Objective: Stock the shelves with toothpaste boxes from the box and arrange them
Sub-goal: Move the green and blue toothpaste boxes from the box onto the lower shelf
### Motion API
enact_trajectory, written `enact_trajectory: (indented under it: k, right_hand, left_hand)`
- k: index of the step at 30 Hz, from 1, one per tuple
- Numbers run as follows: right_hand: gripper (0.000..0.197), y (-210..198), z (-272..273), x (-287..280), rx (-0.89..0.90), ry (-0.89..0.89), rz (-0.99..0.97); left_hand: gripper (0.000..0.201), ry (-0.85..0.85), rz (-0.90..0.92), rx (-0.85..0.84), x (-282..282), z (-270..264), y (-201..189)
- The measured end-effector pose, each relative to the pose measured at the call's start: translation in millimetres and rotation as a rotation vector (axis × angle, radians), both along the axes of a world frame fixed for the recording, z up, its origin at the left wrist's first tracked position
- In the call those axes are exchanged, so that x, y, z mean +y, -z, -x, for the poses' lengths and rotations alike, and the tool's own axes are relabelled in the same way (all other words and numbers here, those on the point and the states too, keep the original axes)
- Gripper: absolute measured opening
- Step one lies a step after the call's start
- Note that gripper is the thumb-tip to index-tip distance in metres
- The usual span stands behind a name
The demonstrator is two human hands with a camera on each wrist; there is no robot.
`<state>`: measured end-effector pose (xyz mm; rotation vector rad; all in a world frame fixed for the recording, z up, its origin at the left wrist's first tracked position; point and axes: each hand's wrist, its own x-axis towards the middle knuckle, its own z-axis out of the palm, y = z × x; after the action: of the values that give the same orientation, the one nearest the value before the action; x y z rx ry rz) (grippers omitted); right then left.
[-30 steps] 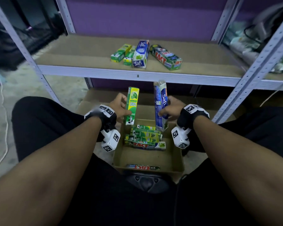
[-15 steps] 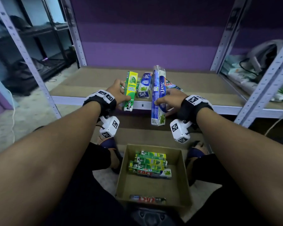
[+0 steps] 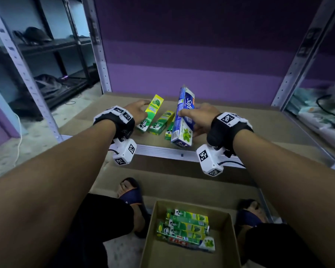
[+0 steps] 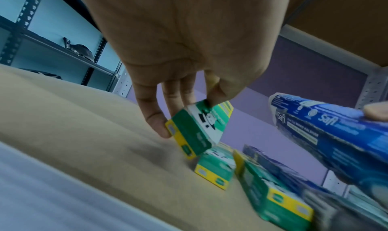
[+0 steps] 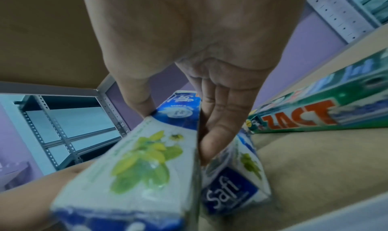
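My left hand holds a green and yellow toothpaste box tilted just above the brown shelf, left of two green boxes lying there. My right hand grips a long blue Safi box, slanted over another Safi box on the shelf. A green ZACT box lies to the right of it. The cardboard box on the floor holds several more toothpaste boxes.
Perforated metal uprights frame the shelf, with a purple back wall behind. The shelf's white front rail runs below my wrists. My sandalled feet flank the cardboard box. Another rack stands at the left.
Both hands have moved forward from above the cardboard box to over the shelf, each carrying its box. The green box is now lowered beside those on the shelf.
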<state>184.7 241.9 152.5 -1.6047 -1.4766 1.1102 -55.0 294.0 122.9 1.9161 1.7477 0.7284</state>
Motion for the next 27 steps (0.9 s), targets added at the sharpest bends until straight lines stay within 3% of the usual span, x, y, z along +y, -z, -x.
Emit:
enact_trajectory:
  k: [6,12,16,23,27]
  right_hand:
    - [0.022,2,27,30,-0.036,-0.001,0.027]
    - [0.054,15,51,61,-0.155,-0.003,0.045]
    - [0.06,24,58,82,-0.23,-0.026,0.042]
    - [0.074,29,65,100,-0.336,-0.071,0.036]
    - [0.063,28,58,99,-0.304,-0.099,0.082]
  left_hand:
    - [0.053,0.019,0.044,0.136,23,9,13]
    - [0.037,0.024,0.073,0.169,39,10,29]
    - [0.03,0.039,0.063,0.185,43,11,32]
    - [0.034,0.031,0.004,0.297,43,15,36]
    - [0.034,0.03,-0.024,0.316,42,13,39]
